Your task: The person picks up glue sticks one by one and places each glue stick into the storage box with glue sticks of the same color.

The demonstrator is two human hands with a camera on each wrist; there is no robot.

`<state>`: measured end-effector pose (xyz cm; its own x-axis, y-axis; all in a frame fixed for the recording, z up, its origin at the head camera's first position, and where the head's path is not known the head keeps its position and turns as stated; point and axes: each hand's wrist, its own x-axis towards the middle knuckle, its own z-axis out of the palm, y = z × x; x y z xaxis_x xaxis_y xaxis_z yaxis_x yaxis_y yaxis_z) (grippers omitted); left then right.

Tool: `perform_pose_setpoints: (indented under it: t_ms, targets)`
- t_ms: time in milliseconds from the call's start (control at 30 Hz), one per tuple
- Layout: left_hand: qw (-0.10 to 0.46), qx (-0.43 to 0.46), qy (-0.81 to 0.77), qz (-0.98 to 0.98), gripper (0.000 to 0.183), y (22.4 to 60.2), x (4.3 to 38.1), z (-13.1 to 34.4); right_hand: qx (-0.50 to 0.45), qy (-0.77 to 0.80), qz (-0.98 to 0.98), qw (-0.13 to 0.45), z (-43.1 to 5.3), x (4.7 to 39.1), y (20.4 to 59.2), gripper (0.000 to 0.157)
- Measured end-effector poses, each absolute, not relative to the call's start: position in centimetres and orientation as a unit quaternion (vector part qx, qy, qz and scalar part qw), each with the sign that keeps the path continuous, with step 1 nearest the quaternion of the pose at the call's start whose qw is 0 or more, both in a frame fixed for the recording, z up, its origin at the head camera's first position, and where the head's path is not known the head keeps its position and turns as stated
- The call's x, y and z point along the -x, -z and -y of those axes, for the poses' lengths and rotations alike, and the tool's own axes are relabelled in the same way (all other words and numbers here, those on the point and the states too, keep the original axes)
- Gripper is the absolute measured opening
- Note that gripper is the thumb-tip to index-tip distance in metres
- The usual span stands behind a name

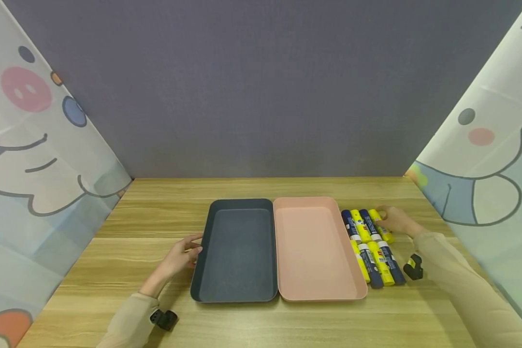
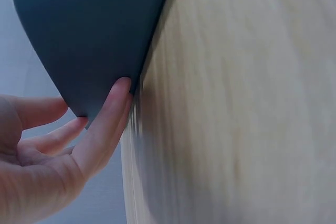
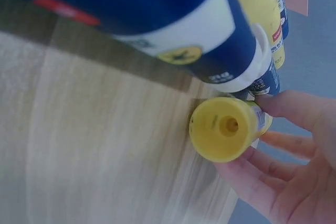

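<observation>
My left hand [image 1: 176,258] is at the left side of the dark grey tray [image 1: 197,285]. In the left wrist view its fairly straight fingers touch the tray's outer wall [image 2: 89,40], the thumb close to the rim. On the right side, my right hand [image 1: 396,221] holds a yellow glue stick [image 1: 387,236] between thumb and fingers. This stick lies at the far right of the back row, and the right wrist view shows its round yellow base [image 3: 212,140]. Navy and yellow glue sticks alternate in two rows; a navy one [image 1: 391,263] lies in front of the held stick.
A pink tray [image 1: 322,296] stands right against the dark tray, with the glue sticks along its right side. Behind the wooden table [image 1: 239,326] rises a grey panel [image 1: 265,96]. Printed cloth [image 1: 474,145] hangs at both sides.
</observation>
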<state>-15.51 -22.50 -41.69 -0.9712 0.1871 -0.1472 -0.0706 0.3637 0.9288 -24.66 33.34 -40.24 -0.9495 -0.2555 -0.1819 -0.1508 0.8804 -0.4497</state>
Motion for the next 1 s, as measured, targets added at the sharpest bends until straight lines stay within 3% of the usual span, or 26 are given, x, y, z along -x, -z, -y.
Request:
perform_pose_setpoints:
  t_ms: [467, 833, 1000]
  targets:
    - [0.121, -0.031, -0.56, -0.819, 0.045, 41.8, 15.7, 22.6, 0.078, 0.242, -0.964, 0.083, -32.7, 24.5, 38.7, 0.053]
    - [0.121, -0.03, -0.572, -0.811, 0.045, 41.8, 15.7, 22.5, 0.07, 0.27, -0.957, 0.08, -30.5, 24.7, 36.5, 0.056]
    - [0.122, -0.03, -0.571, -0.811, 0.045, 41.7, 15.7, 22.5, 0.065, 0.306, -0.944, 0.106, -29.1, 24.7, 35.7, 0.059]
